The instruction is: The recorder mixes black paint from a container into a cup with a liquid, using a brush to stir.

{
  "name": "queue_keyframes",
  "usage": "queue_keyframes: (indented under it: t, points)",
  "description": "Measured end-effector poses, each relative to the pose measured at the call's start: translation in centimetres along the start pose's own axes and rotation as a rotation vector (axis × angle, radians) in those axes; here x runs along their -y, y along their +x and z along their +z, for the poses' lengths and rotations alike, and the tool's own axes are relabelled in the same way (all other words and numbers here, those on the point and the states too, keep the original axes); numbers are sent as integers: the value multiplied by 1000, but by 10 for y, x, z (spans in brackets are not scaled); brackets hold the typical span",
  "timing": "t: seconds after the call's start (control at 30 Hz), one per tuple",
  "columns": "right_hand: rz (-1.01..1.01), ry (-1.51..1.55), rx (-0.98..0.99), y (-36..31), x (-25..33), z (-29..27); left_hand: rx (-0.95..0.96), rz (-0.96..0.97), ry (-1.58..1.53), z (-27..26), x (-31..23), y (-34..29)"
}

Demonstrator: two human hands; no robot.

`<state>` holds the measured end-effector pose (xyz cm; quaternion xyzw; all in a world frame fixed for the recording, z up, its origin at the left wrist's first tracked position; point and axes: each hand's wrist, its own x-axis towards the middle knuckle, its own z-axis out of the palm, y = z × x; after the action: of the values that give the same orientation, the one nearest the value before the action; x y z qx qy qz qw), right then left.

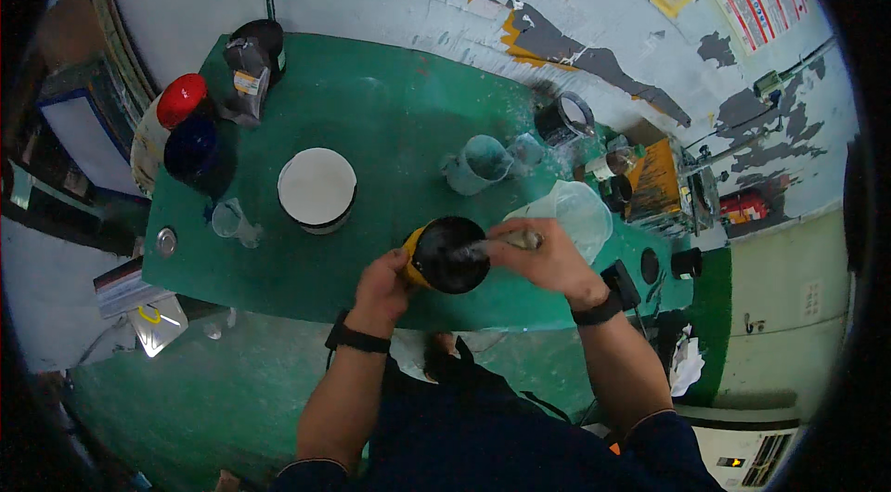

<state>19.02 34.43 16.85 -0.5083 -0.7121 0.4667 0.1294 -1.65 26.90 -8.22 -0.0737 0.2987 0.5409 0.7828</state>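
My left hand (382,285) is closed around the side of a yellow-and-black can (449,280), tilted so that its dark round inside faces me. In my right hand (543,258) is what looks like a brush (527,239); its pale handle shows above my fingers. The brush's greyish, blurred end reaches over the dark inside of the can, and whether it touches cannot be made out. Just beyond my right hand stands a large translucent bucket (580,218), partly covered by that hand. A cloudy plastic measuring cup (478,164) is behind the can.
On the green table (390,102) stand a white-topped tub (317,187), a small clear cup (228,219), a dark blue container (192,150), a red one (183,100) and a grey bag (249,74). A dark can (564,117) and an orange-stained box (652,178) stand far right, by the peeling wall.
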Motion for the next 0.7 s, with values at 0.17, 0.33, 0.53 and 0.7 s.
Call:
queue_keyframes:
  t: [0.17, 0.33, 0.53, 0.7]
  points:
    - [-247, -233, -19, 7, -5, -22, 52, 12, -27, 12, 0, -7]
    - [-2, -286, 19, -18, 6, -23, 68, -5, -48, 5, 3, -1]
    - [-119, -86, -60, 0, -8, 0, 6, -19, 34, -2, 2, 7]
    - [-278, -174, -51, 10, 3, -17, 101, -5, -43, -1, 3, 3]
